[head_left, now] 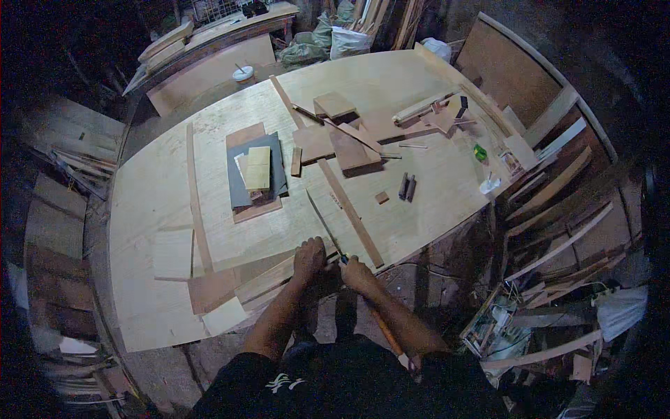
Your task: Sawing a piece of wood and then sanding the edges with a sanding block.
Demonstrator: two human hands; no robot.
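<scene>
At the near edge of the plywood table, my left hand is closed over the end of a wooden strip and bears down on it. My right hand, just beside it, wraps round the handle of a handsaw. The long thin saw blade points away from me across the tabletop, seen nearly edge-on. Where the blade meets the wood is hidden by my hands. A brown rod runs back under my right forearm; I cannot tell whether it belongs to the saw.
A grey sheet carries a yellowish block. Beyond the saw lie stacked wood blocks, a long batten and two dark pieces. A green tape measure and a white cup stand at right. Offcuts crowd the right side.
</scene>
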